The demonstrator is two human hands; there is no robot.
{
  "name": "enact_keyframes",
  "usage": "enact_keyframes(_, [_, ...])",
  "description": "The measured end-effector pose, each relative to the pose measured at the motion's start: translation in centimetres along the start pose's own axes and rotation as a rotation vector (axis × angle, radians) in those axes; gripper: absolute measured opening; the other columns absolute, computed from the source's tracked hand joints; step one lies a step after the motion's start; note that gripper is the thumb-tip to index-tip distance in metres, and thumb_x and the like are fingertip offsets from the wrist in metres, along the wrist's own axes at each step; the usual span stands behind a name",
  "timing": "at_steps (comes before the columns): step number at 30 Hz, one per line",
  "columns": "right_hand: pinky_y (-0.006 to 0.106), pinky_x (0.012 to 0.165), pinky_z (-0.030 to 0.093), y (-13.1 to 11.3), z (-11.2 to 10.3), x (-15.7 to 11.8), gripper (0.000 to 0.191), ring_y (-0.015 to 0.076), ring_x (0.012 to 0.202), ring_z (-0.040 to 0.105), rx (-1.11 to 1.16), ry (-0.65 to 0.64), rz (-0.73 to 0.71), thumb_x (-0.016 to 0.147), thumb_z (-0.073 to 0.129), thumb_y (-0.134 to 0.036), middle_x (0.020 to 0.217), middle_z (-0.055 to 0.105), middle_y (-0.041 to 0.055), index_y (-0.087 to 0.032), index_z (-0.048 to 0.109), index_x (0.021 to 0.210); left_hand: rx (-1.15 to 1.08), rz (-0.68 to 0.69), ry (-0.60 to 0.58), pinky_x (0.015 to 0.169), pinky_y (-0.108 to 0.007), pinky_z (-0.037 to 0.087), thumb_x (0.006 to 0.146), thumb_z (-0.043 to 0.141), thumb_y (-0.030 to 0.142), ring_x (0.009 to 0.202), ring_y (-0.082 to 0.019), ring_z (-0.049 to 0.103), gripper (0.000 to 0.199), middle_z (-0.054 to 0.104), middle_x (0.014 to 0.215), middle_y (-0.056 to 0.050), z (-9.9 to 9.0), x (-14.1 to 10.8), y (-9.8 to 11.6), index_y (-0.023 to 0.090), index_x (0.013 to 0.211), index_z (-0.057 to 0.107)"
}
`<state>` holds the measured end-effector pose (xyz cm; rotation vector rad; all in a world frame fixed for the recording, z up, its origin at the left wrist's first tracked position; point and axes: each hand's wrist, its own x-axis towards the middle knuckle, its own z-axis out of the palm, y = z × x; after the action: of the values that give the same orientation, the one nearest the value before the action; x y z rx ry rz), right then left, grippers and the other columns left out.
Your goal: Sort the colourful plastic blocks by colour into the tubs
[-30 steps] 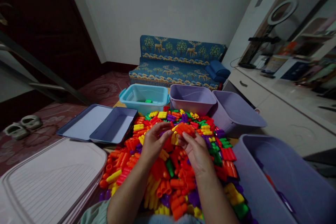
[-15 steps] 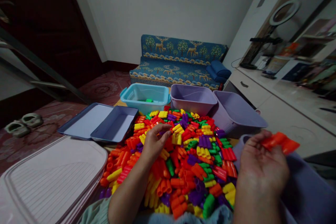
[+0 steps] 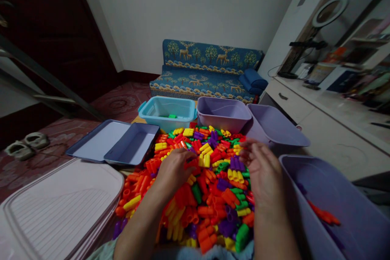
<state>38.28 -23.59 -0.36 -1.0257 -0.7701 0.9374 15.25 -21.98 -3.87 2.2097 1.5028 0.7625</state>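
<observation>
A big heap of plastic pieces (image 3: 213,199) in red, orange, yellow, green and purple covers the table. My left hand (image 3: 175,170) reaches onto the left-centre of the heap, fingers bent down around pieces; what they hold, if anything, is hidden. Over the heap's right side is my right hand (image 3: 263,166), its fingers apart and nothing in them. To its right stands a purple bin (image 3: 350,195) with an orange-red piece (image 3: 324,213) and some purple ones inside.
Behind the heap stand a light blue tub (image 3: 167,122) holding a green piece and two purple bins (image 3: 224,121) (image 3: 277,128). A blue-grey tray (image 3: 132,144) and a pale pink lid (image 3: 63,207) lie on the left. A patterned sofa (image 3: 207,73) is beyond.
My right hand has let go of the orange piece and moved left from the near right bin to over the heap. An orange-red piece now shows in that bin. My left hand sits slightly lower.
</observation>
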Motion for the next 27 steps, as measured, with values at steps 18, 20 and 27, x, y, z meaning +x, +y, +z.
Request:
enact_keyframes(18, [0.034, 0.085, 0.05, 4.6, 4.5, -3.2, 0.048, 0.024, 0.095, 0.064, -1.255, -0.5, -0.246, 0.077, 0.058, -0.014, 0.113, 0.06, 0.0098, -0.021, 0.061, 0.124, 0.077, -0.066, -0.048, 0.081, -0.033, 0.051, 0.079, 0.061, 0.018, 0.09, -0.023, 0.064, 0.025, 0.068, 0.098, -0.008, 0.7, 0.2, 0.3, 0.02, 0.102, 0.072])
enact_keyframes(20, [0.035, 0.081, 0.052, 4.9, 4.3, -2.9, 0.041, 0.0221, 0.086, 0.065, -1.084, -0.44, -0.207, 0.079, 0.057, -0.019, 0.106, 0.063, 0.01, -0.018, 0.062, 0.121, 0.076, -0.1, 0.055, 0.081, -0.035, 0.051, 0.081, 0.057, 0.016, 0.09, -0.023, 0.064, 0.03, 0.065, 0.1, -0.009, 0.5, 0.3, 0.3, 0.02, 0.108, 0.069])
enact_keyframes(27, [0.03, 0.074, 0.055, 6.0, 4.3, -2.4, 0.031, 0.0178, 0.081, 0.067, -0.541, -0.381, -0.076, 0.084, 0.053, -0.027, 0.093, 0.067, 0.0072, -0.017, 0.057, 0.113, -0.08, 0.247, 0.148, 0.1, -0.041, 0.043, 0.077, 0.055, 0.005, 0.115, -0.024, 0.051, 0.051, 0.059, 0.126, -0.008, 1.3, 0.5, 0.1, 0.022, 0.125, 0.059])
